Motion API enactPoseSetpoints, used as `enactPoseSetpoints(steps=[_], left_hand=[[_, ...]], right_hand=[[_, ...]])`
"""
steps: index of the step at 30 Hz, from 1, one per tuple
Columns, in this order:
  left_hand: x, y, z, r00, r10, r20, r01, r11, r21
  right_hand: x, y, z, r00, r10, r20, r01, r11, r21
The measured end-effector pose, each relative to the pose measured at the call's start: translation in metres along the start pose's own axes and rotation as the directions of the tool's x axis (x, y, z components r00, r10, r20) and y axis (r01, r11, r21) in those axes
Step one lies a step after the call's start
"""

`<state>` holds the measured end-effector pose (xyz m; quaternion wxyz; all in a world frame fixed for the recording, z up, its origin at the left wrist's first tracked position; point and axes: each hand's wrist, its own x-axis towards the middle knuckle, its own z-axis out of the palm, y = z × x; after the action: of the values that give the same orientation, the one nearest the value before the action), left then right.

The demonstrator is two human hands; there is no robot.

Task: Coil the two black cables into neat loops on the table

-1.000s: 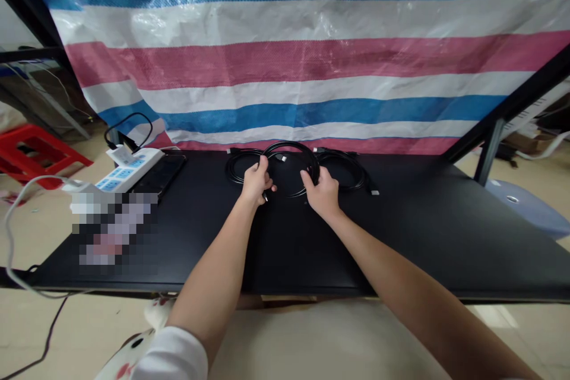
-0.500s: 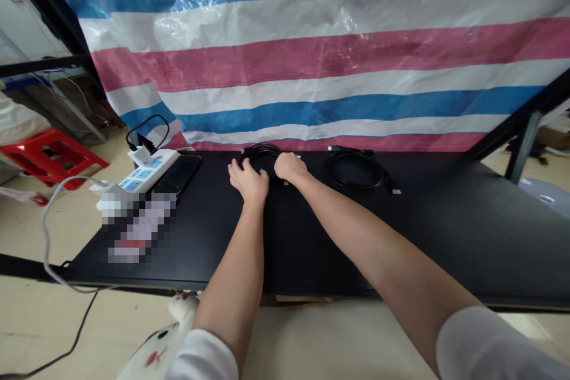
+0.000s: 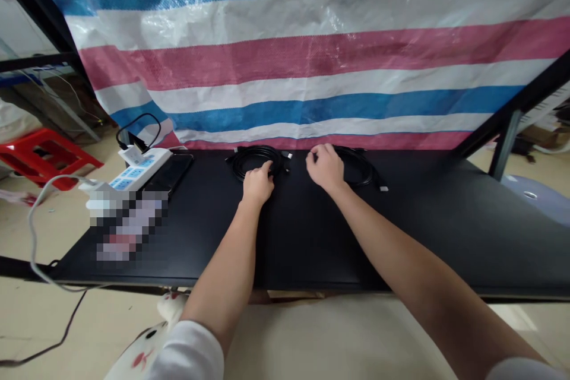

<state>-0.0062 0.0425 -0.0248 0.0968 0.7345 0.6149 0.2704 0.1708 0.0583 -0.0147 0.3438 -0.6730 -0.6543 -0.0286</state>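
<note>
Apparently steadying, left hand [image 3: 258, 184]: at the left coiled black cable's [image 3: 256, 151] near edge, one digit extended; pinching, cannot tell.
Right hand [image 3: 326, 167]: fingers curled beside the right coiled black cable [image 3: 367, 172]; contact unclear.
Coils: apart on the black tabletop [image 3: 303, 231], probably preventing tangles.

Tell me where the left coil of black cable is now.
In the head view, the left coil lies at the back of the black table, left of centre, with the left hand at its near side.
</note>
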Motion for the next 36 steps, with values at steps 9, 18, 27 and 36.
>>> enactPoseSetpoints(steps=[9,18,27,36], left_hand=[[-0.003,0.018,0.004,0.995,-0.007,-0.099,0.023,0.986,0.163],[0.001,0.013,0.008,0.999,0.026,-0.027,-0.021,0.984,0.176],[-0.002,0.012,0.004,0.996,0.075,-0.049,-0.069,0.992,0.108],[0.000,0.018,0.009,0.953,0.037,-0.301,-0.013,0.997,0.079]], right_hand=[[-0.006,0.096,-0.030,0.874,0.350,-0.338,-0.347,0.935,0.072],[-0.003,0.115,-0.022,0.871,0.454,-0.189,-0.461,0.888,0.008],[-0.004,0.130,-0.012,0.861,0.440,-0.254,-0.439,0.896,0.063],[0.004,0.117,-0.021,0.817,0.392,-0.424,-0.361,0.920,0.155]])
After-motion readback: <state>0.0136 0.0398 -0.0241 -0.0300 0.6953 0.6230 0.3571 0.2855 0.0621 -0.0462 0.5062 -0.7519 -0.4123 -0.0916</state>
